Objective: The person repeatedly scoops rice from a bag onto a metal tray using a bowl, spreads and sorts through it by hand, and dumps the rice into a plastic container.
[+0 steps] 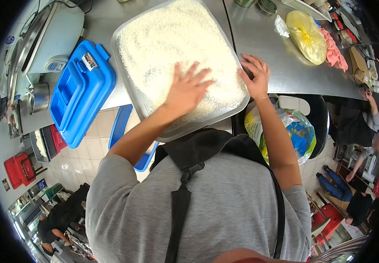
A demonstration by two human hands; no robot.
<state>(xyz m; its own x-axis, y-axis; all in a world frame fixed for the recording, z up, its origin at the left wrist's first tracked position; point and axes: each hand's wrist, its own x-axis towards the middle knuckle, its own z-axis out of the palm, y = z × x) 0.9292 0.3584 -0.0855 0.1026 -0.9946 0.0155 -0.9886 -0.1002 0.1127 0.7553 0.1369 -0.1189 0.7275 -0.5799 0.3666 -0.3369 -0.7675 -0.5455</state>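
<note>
A large metal tray (123, 76) holds a spread layer of white grains (172, 35) that look like rice. My left hand (186, 90) lies palm down on the grains, fingers spread and slightly blurred. Beside the tray's right rim is my right hand (256, 78); its thumb is at the rim and its fingers are apart over the metal table. Nothing shows in its grasp. Toward the tray's middle the layer is thinner, with grey metal showing through.
To the left stands a blue plastic lid (84, 94), with a blue bin (121, 125) below the table edge. A bag-lined black container (319, 127) sits at right. A yellow bag (305, 37) and pink cloth (333, 50) lie on the metal table (281, 74). Other people work farther off.
</note>
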